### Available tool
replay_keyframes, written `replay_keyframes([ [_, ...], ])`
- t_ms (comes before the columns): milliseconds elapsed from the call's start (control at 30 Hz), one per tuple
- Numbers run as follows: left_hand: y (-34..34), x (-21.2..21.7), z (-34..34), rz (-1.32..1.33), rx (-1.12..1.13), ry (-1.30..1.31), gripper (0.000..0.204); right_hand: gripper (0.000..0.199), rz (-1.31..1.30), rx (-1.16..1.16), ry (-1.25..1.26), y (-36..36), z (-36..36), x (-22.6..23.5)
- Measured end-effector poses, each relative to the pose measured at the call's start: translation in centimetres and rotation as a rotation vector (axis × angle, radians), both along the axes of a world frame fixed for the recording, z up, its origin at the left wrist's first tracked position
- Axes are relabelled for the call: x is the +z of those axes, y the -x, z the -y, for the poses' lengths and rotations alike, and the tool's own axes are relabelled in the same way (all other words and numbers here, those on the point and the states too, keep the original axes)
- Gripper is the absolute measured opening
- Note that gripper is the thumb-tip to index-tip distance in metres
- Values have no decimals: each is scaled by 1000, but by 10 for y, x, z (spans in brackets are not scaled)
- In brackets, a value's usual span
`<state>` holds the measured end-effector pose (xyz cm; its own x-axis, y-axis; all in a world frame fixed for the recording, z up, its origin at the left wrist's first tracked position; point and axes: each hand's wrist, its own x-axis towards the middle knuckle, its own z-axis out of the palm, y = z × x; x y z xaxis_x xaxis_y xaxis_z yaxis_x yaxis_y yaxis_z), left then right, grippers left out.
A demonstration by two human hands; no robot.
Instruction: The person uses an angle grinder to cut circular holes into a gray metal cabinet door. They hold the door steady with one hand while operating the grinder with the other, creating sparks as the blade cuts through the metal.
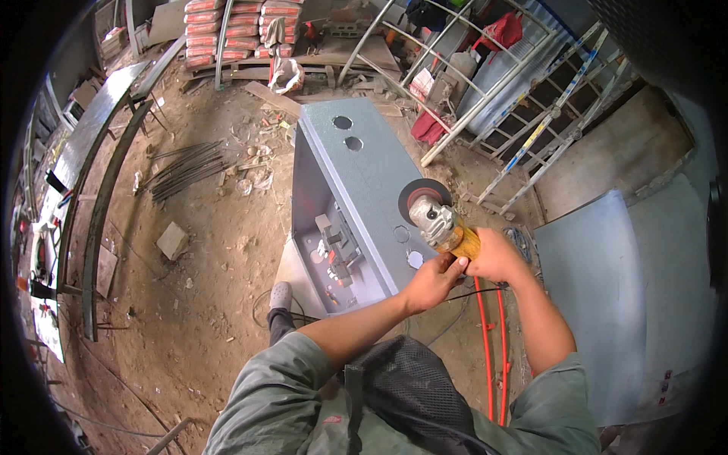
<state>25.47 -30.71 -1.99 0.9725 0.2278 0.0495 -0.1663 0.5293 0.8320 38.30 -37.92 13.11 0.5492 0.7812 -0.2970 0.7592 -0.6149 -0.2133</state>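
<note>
Both my hands are on an angle grinder [440, 224] with a worn metal head, a yellow body and a dark disc [422, 199]. My right hand [494, 256] wraps round the yellow body. My left hand [435, 283] closes at its lower end, its thumb against the right hand; some fingers are hidden. Beneath the grinder lies a grey metal cabinet [371, 182], its open side facing left. Two round holes are at the far end of its upper face. Near my hands are another round hole and a circular outline. Electrical parts [340, 246] show inside.
Orange hoses [486, 356] and a dark cable run beside my right arm. White metal frames [523, 136] stand at the far right, with grey sheets [595, 288] below them. Metal rods [186, 168] lie on the dirt floor. Stacked sacks [244, 29] are at the back.
</note>
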Motion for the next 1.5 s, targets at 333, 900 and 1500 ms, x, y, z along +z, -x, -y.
replay_keyframes([
  [333,-2,5,-3,-23,-56,47,53,46,22,1,-6,-9,1,-6],
  [900,-2,12,-4,-24,-59,71,54,48,76,13,66,-9,-7,1],
  [1500,9,7,-11,-25,-87,-224,55,51,-66,-81,-43,8,22,1],
])
